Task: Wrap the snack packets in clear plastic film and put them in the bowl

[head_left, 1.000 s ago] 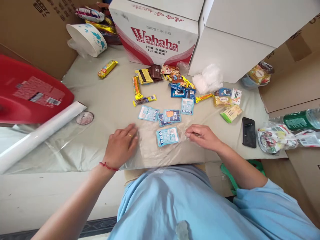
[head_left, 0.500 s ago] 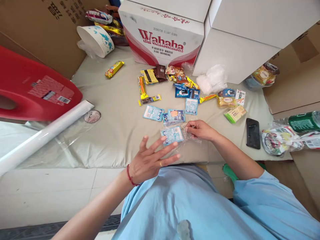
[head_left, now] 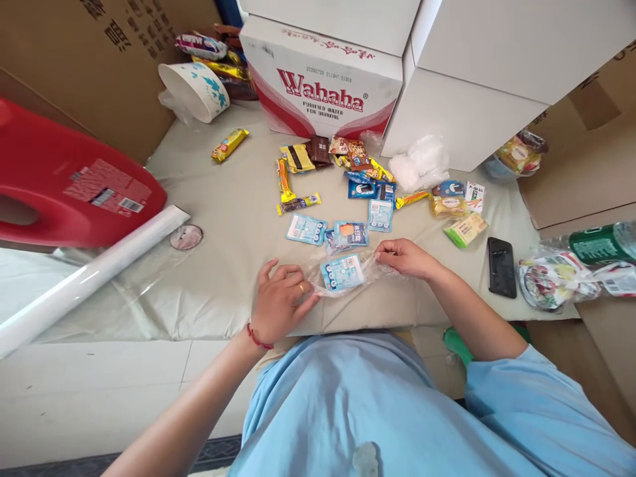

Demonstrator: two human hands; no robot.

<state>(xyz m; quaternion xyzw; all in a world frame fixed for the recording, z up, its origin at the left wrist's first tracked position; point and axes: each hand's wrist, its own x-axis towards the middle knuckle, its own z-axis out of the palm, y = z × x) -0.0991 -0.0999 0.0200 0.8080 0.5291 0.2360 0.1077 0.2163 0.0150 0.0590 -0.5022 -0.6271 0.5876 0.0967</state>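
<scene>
A light-blue snack packet (head_left: 342, 272) with a barcode lies in crinkled clear plastic film (head_left: 368, 271) near the table's front edge. My right hand (head_left: 405, 258) is closed on the film's right end, thumb and fingers pinched together. At the film's left end is my left hand (head_left: 283, 299), back up and fingers curled. Its thumb and index finger meet the film's edge there, the exact grip partly hidden. Just beyond lie an orange-pictured packet (head_left: 350, 233) and two more light-blue packets, one on the left (head_left: 307, 228) and one on the right (head_left: 380, 215).
Yellow, brown and blue snack wrappers (head_left: 365, 189) form a loose group before the Wahaha carton (head_left: 322, 99). To the right are a black phone (head_left: 501, 267) and a green-labelled bottle (head_left: 603, 242). A white roll (head_left: 94, 278) and red jug (head_left: 74, 179) stand left.
My left hand, spread over the packet before, has drawn back left and curled at the film's edge. The film now spreads out around the packet. My right hand has moved slightly right.
</scene>
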